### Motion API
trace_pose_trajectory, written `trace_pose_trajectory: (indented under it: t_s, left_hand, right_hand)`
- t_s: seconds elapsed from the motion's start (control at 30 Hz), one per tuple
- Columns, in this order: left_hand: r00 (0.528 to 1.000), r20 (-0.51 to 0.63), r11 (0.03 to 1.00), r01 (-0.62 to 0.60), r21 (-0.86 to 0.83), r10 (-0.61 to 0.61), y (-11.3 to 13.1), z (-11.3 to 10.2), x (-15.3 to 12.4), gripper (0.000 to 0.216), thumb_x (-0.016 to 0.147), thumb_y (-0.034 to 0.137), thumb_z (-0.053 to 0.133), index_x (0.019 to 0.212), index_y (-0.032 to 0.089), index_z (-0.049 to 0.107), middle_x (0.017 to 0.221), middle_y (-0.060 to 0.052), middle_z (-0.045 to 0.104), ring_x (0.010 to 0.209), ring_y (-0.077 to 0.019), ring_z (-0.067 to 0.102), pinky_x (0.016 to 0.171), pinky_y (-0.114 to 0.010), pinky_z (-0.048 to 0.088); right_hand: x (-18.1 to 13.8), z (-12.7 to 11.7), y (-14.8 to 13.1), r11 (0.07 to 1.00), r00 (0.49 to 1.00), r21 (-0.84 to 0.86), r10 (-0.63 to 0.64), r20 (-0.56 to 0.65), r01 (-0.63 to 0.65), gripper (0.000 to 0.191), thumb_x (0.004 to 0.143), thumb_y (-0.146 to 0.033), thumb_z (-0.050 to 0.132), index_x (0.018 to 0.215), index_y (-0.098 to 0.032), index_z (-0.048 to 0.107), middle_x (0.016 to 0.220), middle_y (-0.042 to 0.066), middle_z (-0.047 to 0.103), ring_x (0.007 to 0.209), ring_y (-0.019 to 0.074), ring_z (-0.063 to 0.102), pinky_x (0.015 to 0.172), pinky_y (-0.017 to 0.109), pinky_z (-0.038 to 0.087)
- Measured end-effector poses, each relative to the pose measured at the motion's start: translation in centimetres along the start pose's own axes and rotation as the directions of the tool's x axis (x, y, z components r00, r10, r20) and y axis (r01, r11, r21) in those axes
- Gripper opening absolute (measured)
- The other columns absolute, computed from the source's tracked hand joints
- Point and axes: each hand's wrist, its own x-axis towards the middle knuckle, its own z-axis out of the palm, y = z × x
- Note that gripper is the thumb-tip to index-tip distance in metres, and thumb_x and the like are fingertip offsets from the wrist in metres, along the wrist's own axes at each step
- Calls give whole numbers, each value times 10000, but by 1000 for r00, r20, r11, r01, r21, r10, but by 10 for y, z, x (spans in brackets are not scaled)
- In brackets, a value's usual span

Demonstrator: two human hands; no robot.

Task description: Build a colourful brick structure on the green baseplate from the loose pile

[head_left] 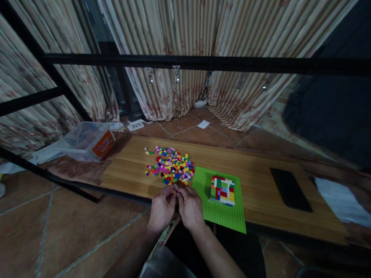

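My left hand [163, 207] and my right hand [190, 205] meet at the near edge of the wooden board, fingertips pinched close together. Between them is a small toy brick [175, 192], mostly covered by the fingers, so its shape is unclear. Just beyond my fingertips spreads a loose pile of colourful toy bricks [171, 165]. To the right of my right hand lies a green studded baseplate [201, 184], jutting over the board's near edge. On it stands a low square structure of multicoloured bricks [222, 190] with an opening in its middle.
The wooden board [127, 169] also carries a black phone-like slab [291, 189] on the right. A clear plastic tub [84, 141] with an orange label stands off its left end. White paper [348, 201] lies at the right. Black metal bars [190, 63] cross in front of curtains.
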Motion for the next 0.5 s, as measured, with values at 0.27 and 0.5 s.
trace_pose_trajectory:
  t_s: [0.27,0.5]
  left_hand:
    - [998,-31,982,-52,182,59,-8,0,15,209,838,177,529,996,183,665,988,-74,712,908,-193,680,816,-328,540]
    - [996,-29,980,-83,179,90,-14,2,18,197,846,228,545,1001,182,657,918,-53,701,825,-170,677,768,-297,534]
  right_hand:
    - [-9,-17,8,970,973,208,163,-160,-129,181,856,-217,513,905,-214,687,870,51,712,778,191,660,728,322,521]
    - [-35,-57,34,918,925,331,302,-231,-217,230,868,-311,525,982,-208,696,983,71,721,892,209,678,782,341,535]
